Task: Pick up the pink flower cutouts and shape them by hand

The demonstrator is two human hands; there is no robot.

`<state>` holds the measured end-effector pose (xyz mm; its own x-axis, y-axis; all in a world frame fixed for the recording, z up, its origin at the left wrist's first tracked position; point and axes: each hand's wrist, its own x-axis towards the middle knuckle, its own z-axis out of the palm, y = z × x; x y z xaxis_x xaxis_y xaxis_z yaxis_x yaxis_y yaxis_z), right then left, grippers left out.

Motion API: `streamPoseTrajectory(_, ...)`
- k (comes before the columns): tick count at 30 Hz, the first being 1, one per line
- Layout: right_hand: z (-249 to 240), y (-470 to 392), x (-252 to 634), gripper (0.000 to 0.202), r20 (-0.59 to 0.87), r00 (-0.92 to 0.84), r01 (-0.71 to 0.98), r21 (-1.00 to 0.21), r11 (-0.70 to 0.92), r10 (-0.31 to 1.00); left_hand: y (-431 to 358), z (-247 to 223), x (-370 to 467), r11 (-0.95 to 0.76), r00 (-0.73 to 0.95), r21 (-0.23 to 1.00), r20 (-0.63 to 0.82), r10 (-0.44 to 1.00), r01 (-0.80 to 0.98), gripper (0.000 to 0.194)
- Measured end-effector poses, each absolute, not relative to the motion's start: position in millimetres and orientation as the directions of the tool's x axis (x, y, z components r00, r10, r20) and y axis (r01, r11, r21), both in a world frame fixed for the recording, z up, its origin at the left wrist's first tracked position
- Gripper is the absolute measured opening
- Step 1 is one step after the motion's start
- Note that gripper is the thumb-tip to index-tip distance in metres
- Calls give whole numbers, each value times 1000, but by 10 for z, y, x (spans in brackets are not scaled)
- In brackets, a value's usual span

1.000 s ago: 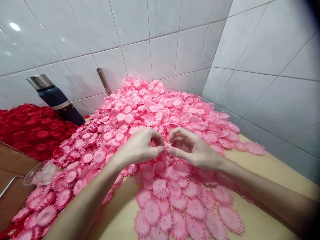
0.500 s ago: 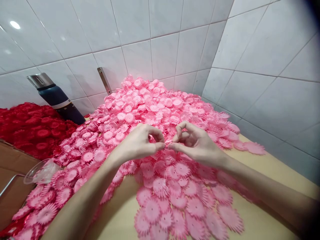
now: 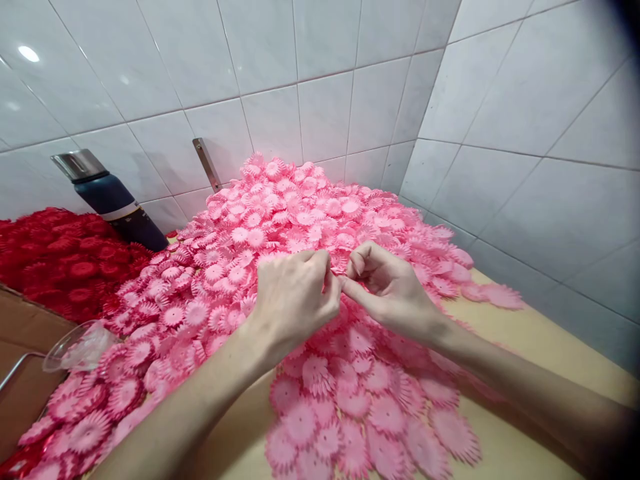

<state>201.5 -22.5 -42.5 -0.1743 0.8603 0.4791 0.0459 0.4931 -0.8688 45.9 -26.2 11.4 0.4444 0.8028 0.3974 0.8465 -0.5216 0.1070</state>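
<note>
My left hand is closed, its back turned up and its thumb pressed to the curled fingers. Facing it, my right hand pinches with thumb and forefinger, the other fingers curled in. The two sets of fingertips meet or nearly meet above the pile. Whatever lies between them is too small and hidden to make out. Beneath and all around the hands spreads a big heap of pink scalloped fabric petal discs, many with a tiny hole in the middle. More of these discs lie flat in front of me.
A dark blue bottle leans at the left beside a heap of red discs. Nearer are a clear plastic cup and a cardboard box. A metal strip rests against the tiled wall. The tabletop is pale yellow.
My left hand has rolled over so that its back shows more, and its fingers have curled tighter. It has moved slightly right, towards the right hand. My right hand keeps its pinch.
</note>
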Motion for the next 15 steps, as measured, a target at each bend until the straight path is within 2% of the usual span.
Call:
streamPoseTrajectory(6,-439,-325,1954,23,596,-78,234,-768,596,799,-277,114,482,-480,403,68,446,799,875,20)
streamPoseTrajectory(13,-400,-355,1980,29,788,-154,348,-521,780,595,-249,156,496,-484,305,248,522,796,839,15)
streamPoseTrajectory(15,-396,-392,1989,32,834,-220,313,-430,847,506,-177,187,440,-486,282,271,548,788,831,16)
